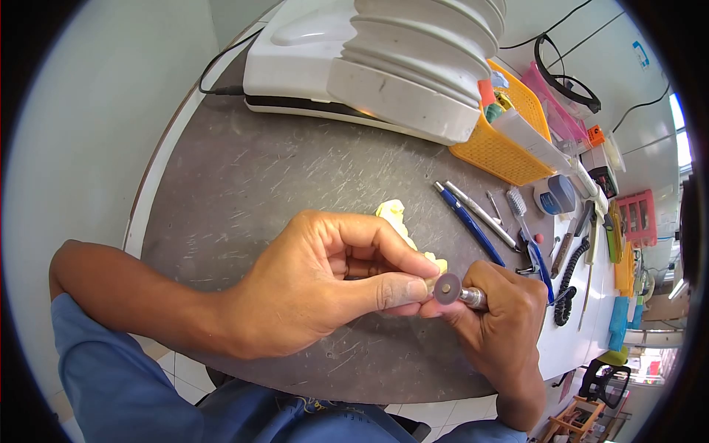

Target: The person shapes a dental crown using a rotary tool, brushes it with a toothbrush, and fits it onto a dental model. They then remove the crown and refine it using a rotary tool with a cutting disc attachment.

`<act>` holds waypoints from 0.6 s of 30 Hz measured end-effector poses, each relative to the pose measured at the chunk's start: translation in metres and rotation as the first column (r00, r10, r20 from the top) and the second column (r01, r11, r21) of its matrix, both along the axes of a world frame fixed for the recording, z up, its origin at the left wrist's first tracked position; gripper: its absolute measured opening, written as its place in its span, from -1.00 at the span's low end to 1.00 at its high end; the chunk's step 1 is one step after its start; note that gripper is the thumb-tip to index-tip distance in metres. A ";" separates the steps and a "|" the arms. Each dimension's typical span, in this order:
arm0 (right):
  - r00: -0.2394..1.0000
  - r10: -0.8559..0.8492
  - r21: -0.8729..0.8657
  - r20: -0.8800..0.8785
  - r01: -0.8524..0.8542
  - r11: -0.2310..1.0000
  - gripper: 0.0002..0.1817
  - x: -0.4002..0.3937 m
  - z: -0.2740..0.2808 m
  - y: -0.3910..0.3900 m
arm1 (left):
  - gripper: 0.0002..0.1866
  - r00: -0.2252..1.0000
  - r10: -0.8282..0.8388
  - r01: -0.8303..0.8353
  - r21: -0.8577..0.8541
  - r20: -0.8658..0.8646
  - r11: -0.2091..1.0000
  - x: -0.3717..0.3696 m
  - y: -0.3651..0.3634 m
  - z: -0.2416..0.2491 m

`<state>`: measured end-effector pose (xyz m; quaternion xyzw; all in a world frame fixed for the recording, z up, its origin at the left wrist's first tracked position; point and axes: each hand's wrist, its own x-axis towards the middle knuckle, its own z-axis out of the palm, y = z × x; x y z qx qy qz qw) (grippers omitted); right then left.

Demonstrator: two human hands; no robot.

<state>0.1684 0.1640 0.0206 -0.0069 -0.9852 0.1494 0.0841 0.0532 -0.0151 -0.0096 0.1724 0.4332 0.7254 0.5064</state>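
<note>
Over the grey worktop, my left hand (325, 284) pinches a small pale piece (431, 285) between thumb and fingers; most of it is hidden. My right hand (506, 317) is closed around a metal rotary handpiece (473, 297) that points left. At its tip a round grey-brown disc (447, 289) is close against the pale piece; whether they touch cannot be told. The two hands meet near the disc. Behind the fingers a crumpled yellow item (393, 214) lies on the worktop (244, 192).
A white machine (295, 66) with a ribbed hose (425, 44) stands at the back. To the right are a yellow basket (509, 151), a blue pen (473, 227), a silver tool (484, 215), a toothbrush-like brush (518, 203), a small jar (555, 196) and a coiled black cord (566, 295).
</note>
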 end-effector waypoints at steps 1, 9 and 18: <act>1.000 0.001 0.004 0.001 -0.001 1.000 -0.48 0.000 0.000 0.000 | -0.86 1.000 -0.001 0.001 0.003 -0.001 1.000 0.000 0.000 0.000; 1.000 -0.024 -0.037 -0.005 0.024 0.999 -0.45 0.002 -0.002 -0.002 | -0.85 1.000 -0.007 0.007 -0.005 0.001 1.000 -0.001 0.000 0.001; 0.995 -0.083 -0.113 -0.051 0.077 0.991 -0.43 0.003 -0.003 0.001 | -0.82 0.997 0.006 -0.008 0.017 0.074 1.000 -0.001 0.000 0.002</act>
